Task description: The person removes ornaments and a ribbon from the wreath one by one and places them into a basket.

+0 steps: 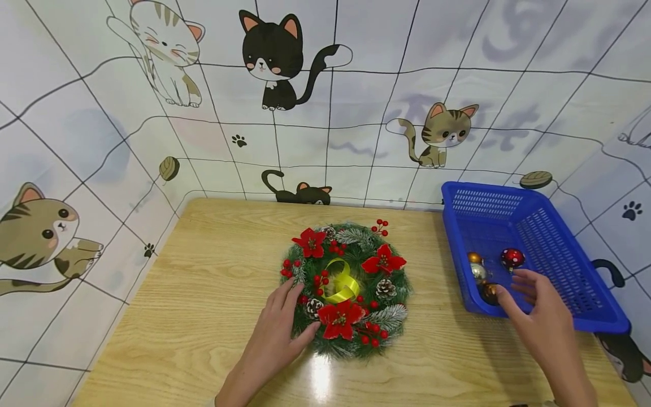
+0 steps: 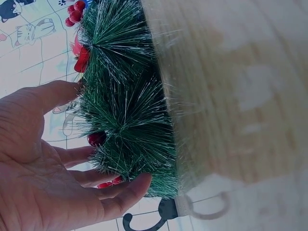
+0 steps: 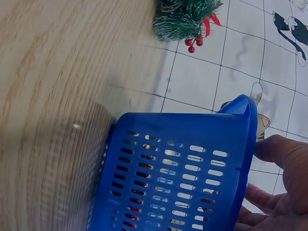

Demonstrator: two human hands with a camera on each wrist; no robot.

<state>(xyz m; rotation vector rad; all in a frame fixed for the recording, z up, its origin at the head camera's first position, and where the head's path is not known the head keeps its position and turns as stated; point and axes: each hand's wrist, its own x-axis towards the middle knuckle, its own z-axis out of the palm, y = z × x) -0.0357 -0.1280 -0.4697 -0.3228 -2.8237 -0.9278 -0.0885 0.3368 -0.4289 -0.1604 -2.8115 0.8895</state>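
A green Christmas wreath [image 1: 363, 277] with red poinsettias, red berries and pinecones lies on the table. A yellow ribbon [image 1: 346, 288] curls in its middle. My left hand [image 1: 277, 322] rests at the wreath's lower left edge, fingers spread over the greenery and thumb apart. To the right, a blue plastic basket [image 1: 460, 271] holds several ball ornaments: a red one with white dots [image 1: 512, 258], a small orange one [image 1: 474, 258], a silver one [image 1: 478, 272] and a brown one [image 1: 490, 293]. Over the basket's front rim reaches my right hand [image 1: 541, 316], loosely bent, its thumb close to the brown ball.
The wooden table [image 1: 203, 271] meets cat-patterned cloth walls [image 1: 356, 141] at the back and sides. A red berry sprig [image 1: 380, 227] sticks out at the wreath's top right edge. The basket's long perforated side slants along the table's right edge.
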